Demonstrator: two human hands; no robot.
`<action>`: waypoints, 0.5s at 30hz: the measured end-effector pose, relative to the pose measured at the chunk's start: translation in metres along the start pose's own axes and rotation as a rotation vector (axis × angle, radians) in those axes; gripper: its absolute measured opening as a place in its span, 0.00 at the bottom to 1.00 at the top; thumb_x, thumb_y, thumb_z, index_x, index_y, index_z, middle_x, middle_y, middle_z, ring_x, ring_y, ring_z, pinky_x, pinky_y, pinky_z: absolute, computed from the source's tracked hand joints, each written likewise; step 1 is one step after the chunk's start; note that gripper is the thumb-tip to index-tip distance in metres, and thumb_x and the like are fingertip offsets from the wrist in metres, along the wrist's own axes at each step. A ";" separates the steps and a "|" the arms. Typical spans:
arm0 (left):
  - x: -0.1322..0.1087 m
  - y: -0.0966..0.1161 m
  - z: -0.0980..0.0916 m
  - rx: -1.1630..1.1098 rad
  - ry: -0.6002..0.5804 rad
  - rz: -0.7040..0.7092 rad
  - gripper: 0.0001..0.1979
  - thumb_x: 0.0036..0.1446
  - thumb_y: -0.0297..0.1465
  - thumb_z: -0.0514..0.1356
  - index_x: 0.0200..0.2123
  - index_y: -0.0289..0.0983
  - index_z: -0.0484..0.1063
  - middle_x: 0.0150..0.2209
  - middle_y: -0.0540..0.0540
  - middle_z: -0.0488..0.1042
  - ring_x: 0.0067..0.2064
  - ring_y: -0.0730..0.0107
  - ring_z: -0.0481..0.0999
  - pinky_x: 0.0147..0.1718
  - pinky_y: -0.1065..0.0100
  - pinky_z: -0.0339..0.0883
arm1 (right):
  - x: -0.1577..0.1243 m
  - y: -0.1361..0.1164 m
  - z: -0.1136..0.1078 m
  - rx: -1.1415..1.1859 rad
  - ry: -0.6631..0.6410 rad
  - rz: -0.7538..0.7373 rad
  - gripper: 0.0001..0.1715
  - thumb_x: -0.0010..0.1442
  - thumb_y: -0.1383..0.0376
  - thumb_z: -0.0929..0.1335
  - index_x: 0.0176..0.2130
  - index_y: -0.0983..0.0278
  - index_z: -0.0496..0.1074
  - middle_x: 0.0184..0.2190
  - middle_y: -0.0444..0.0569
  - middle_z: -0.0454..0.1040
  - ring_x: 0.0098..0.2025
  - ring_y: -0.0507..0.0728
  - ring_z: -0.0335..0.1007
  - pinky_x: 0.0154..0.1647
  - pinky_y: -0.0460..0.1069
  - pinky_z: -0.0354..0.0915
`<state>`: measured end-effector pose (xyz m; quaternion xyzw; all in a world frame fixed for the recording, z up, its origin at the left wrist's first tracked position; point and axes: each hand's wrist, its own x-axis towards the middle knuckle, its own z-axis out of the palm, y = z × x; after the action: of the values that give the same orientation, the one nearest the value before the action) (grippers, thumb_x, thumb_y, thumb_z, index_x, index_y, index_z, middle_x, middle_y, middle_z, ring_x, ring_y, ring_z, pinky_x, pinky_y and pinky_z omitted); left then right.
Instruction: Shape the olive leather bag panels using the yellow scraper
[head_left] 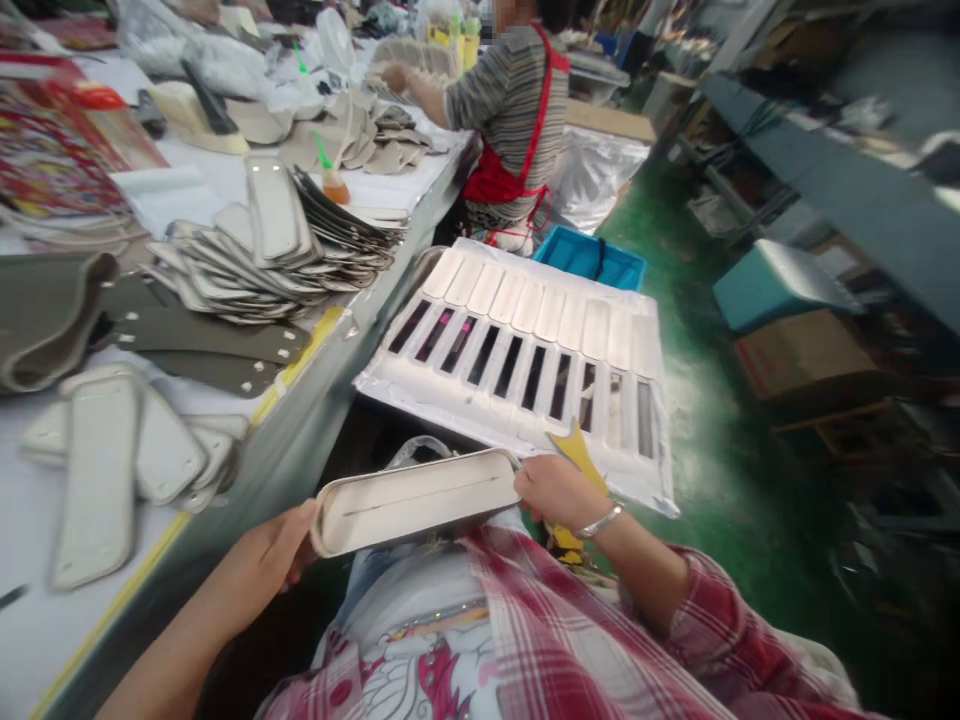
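I hold a long white padded piece [416, 500] with rounded ends flat across my lap. My left hand [266, 560] grips its left end, fingers curled under it. My right hand [553, 490], with a silver bracelet at the wrist, pinches its right end. A yellow tool or cloth [577, 450] pokes out just behind my right hand. In front of my knees lies a white slotted board [517, 410] with a row of similar white pieces [540, 305] laid along its far edge.
A worktable [247, 470] on my left carries fanned stacks of white pieces [277, 245], grey leather parts [195, 335] and a small glue bottle [334, 180]. A person in a striped top and red apron [514, 110] works farther along it. Blue bins [592, 258] and boxes stand on the green floor.
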<state>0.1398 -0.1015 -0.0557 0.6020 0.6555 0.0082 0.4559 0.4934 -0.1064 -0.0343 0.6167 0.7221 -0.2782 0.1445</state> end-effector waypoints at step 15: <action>-0.010 0.023 0.002 0.475 0.196 0.103 0.20 0.60 0.38 0.41 0.22 0.37 0.63 0.23 0.45 0.71 0.27 0.66 0.69 0.26 0.68 0.54 | 0.002 0.011 0.014 -0.447 0.239 -0.235 0.12 0.57 0.74 0.59 0.33 0.70 0.71 0.27 0.57 0.72 0.28 0.61 0.72 0.26 0.53 0.64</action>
<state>0.1573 -0.1041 -0.0379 0.7212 0.6484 -0.0645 0.2351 0.5018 -0.1125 -0.0493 0.5101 0.8440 -0.0522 0.1573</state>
